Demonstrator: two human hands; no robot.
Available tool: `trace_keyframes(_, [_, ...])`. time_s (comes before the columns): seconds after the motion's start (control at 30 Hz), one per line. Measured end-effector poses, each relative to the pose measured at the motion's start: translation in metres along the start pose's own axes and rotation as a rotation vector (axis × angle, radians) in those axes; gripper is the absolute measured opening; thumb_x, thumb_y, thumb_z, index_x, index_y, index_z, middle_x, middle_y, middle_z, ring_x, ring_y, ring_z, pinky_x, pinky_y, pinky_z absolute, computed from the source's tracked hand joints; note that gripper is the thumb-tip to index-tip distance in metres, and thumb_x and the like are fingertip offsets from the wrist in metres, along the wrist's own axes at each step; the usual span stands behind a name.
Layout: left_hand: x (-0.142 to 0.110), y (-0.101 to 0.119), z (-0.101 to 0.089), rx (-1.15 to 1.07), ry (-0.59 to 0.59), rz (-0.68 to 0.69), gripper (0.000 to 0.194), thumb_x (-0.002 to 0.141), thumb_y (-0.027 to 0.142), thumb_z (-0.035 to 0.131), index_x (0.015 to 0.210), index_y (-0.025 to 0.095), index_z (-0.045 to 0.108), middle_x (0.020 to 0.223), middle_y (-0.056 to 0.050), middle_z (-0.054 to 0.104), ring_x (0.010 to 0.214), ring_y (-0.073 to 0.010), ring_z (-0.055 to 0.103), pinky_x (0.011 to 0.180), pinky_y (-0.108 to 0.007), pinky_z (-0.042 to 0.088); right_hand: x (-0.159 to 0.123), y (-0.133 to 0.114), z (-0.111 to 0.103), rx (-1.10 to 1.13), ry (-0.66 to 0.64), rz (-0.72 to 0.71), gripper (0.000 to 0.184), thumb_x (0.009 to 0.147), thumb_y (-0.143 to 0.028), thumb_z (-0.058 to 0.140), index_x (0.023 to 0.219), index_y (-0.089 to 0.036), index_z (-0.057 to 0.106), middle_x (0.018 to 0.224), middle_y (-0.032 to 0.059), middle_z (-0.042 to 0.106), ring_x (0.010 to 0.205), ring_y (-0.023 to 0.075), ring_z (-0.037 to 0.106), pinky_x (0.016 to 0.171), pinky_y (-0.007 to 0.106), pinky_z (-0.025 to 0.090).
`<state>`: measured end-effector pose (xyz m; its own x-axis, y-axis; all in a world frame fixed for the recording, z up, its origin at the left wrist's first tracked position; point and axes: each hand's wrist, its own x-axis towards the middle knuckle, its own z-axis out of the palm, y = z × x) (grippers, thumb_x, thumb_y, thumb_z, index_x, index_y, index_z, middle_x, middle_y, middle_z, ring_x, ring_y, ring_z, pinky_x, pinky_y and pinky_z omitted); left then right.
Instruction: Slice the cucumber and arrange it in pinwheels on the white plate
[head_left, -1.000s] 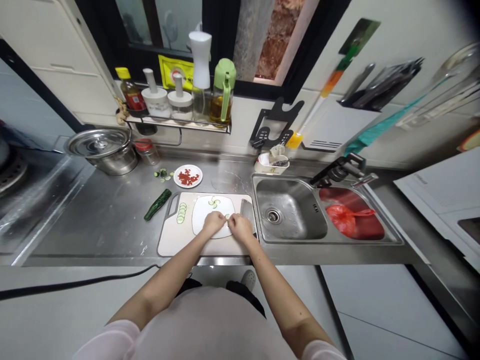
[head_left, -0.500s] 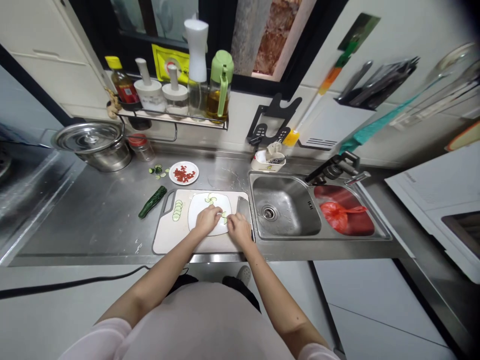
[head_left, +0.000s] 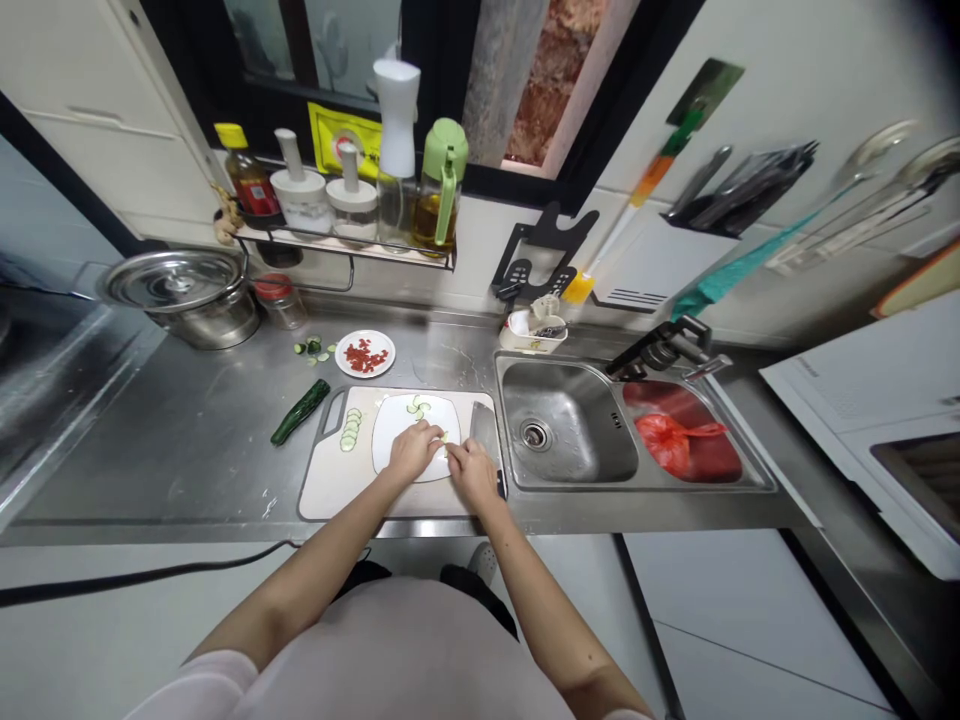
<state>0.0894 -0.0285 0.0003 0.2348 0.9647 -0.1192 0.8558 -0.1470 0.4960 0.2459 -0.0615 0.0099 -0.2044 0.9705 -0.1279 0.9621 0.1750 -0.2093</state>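
Note:
On the white plate, my left hand and my right hand meet near the right side, fingertips pinched around thin cucumber slices that they partly hide. More curved cucumber slices form a small pinwheel near the plate's far edge. The plate rests on a cutting board. A row of overlapping cucumber slices lies on the board left of the plate. To the right, a knife lies flat, partly covered by my right hand.
A cut cucumber lies left of the board. Behind are cucumber scraps and a small plate with red pieces. The sink adjoins on the right; a lidded steel pot stands back left. Bottles line a rack.
Both hands stay over the plate's right side, and the fingertips have drawn closer together around the cucumber slices. The whole view has shifted slightly downward.

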Motion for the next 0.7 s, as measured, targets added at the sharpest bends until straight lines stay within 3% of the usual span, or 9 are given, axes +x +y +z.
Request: trace_keyframes(0.7, [0.018, 0.001, 0.003, -0.015, 0.026, -0.057, 0.024, 0.094, 0.035, 0.049, 0.11, 0.027, 0.066, 0.106, -0.004, 0.064, 0.098, -0.0171, 0.06, 0.078, -0.026, 0.043, 0.018, 0.002, 0.005, 0.008, 0.045, 0.033, 0.034, 0.099, -0.036, 0.041, 0.119, -0.029, 0.067, 0.096, 0.0071, 0.058, 0.092, 0.019, 0.048, 0.07, 0.026, 0.032])
